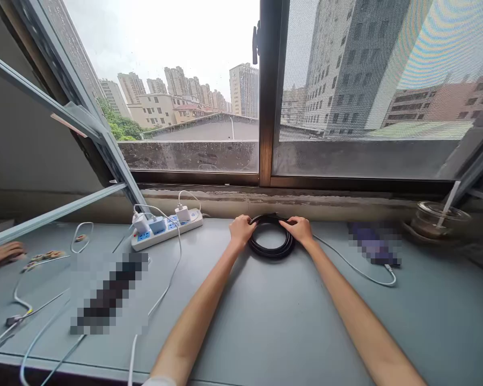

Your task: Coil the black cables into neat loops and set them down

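A coil of black cable (pixel 271 252) rests near the back of the grey tabletop (pixel 265 321), below the window. My left hand (pixel 240 230) grips the coil's upper left side, with fingers curled round it. On the upper right side, my right hand (pixel 299 230) pinches the same coil between thumb and fingers. Both arms reach straight forward over the table. The fingertips of both hands are partly hidden.
A white power strip (pixel 167 236) with plugged-in chargers lies to the left. White charging cables (pixel 173 279) trail across the table. Two pixelated items flank my arms. A lidded cup with a straw (pixel 437 217) stands at right. Another person's hand (pixel 4 254) shows at far left.
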A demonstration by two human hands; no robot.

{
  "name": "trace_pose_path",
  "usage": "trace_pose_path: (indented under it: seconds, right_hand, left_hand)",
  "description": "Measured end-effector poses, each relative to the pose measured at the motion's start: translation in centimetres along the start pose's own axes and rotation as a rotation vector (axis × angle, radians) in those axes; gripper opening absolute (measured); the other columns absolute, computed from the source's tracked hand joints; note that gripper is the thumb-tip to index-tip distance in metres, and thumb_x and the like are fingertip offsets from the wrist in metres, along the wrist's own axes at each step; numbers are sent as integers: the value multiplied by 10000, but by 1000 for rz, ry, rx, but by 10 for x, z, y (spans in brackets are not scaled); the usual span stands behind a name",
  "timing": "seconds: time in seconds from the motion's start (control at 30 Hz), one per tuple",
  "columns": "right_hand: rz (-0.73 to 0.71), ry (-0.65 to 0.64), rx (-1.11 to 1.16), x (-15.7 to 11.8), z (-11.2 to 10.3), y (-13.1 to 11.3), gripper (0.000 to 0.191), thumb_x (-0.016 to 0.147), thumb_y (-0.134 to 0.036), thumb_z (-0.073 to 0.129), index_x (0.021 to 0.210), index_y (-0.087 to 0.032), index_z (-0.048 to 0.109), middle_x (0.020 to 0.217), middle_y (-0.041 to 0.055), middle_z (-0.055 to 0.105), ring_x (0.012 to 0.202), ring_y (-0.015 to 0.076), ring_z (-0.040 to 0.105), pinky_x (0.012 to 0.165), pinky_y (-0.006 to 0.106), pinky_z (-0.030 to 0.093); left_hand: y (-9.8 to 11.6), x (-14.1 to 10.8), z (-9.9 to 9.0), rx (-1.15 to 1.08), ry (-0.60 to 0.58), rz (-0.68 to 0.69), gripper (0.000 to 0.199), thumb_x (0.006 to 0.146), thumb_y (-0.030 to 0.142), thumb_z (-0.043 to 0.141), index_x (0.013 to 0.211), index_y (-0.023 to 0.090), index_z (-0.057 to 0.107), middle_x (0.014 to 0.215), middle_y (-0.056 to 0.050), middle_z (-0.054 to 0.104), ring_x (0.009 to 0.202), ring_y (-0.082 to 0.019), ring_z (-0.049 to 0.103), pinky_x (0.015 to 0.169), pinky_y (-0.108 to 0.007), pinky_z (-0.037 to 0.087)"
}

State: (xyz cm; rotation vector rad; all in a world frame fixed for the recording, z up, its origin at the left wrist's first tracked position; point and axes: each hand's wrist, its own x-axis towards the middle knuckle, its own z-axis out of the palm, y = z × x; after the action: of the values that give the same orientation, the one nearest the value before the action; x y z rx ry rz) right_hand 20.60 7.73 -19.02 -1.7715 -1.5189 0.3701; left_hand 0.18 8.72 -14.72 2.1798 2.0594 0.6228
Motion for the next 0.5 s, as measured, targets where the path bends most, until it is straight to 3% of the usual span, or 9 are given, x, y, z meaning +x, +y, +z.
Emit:
trace_pose_path:
  seconds: [0.17,0.33,0.5]
  right_hand:
    - [9,-25,166,1,6,9,265,892,-385,569,965,-140,636,999,49,654,919,174,623,838,385,511]
    - [64,-82,367,5,0,16,300,906,-387,546,1027,-126,628,1005,46,653,864,171,637,746,341,539]
    - [119,-82,467,6,-1,18,296,912,-388,535,1027,-131,625,1027,58,651,903,174,633,784,361,533]
  left_hand:
    - [-4,-6,-1,-44,28,-22,472,850,613,455,955,244,730,1030,-71,721,988,-223,635,714,-264,424]
    - [2,-1,-17,-39,-29,-27,370,817,542,557,814,230,754,879,-86,729,896,-241,655,677,-269,419]
    - [4,5,-33,-41,45,-41,401,899,487,435,918,210,725,1073,-92,678,986,-226,621,758,-274,430]
